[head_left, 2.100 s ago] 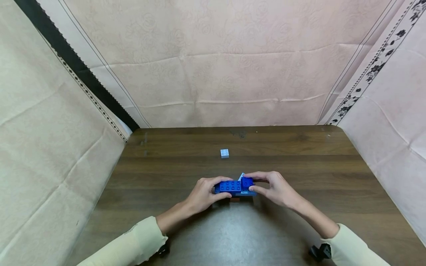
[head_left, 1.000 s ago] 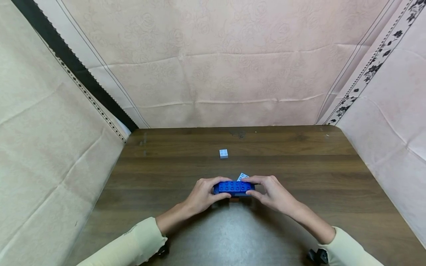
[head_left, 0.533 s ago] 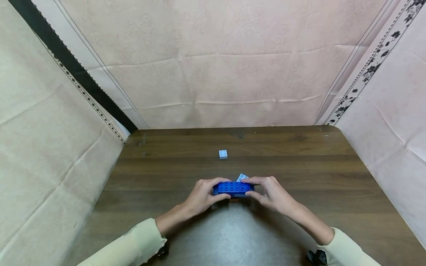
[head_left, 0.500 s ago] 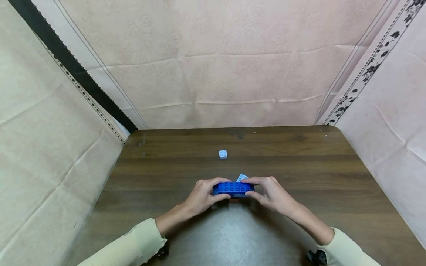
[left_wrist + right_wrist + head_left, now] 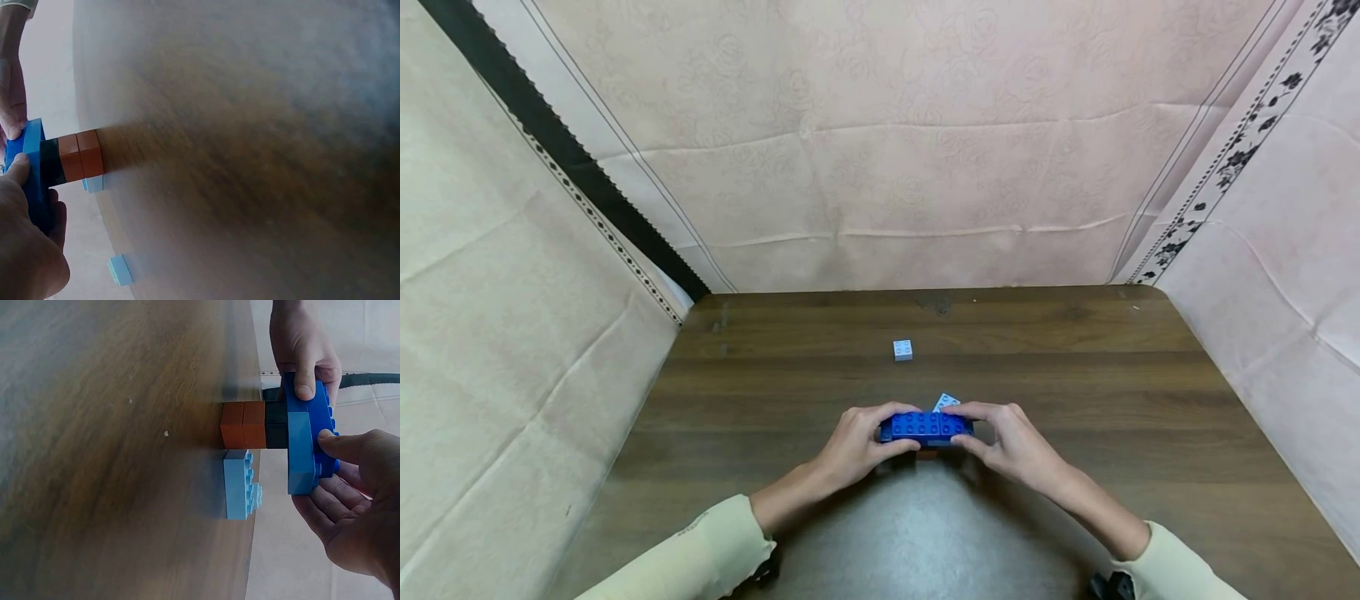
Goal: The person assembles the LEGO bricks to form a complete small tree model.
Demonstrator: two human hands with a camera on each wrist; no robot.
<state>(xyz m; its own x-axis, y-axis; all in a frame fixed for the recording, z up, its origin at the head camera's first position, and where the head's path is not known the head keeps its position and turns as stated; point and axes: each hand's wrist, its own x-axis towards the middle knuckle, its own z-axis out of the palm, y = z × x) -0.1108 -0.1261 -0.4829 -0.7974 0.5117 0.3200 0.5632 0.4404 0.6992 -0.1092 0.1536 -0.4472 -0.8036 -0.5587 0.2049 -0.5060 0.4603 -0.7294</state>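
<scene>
A stack of toy building bricks stands on the table. Two reddish-brown bricks (image 5: 243,425) form its foot, with a dark brick (image 5: 275,425) above them. Over that lies a wider layer, including a medium-blue brick (image 5: 300,453), topped by a long dark blue brick (image 5: 915,423) and a short dark blue brick (image 5: 956,424) side by side. My left hand (image 5: 863,439) grips the left end of this blue top between thumb and fingers. On the right end, my right hand (image 5: 1017,440) pinches the short dark blue brick, thumb in front and fingers behind.
Just behind the stack lies a light blue brick (image 5: 946,402), partly hidden by the right fingers in the head view. A small light blue brick (image 5: 902,350) sits farther back on the wooden table (image 5: 790,333). Pale cloth (image 5: 887,167) hangs beyond the table's far edge.
The short dark blue brick has moved down and left with my right hand, from above the medium-blue part to level beside the long one. My left hand has kept its grip.
</scene>
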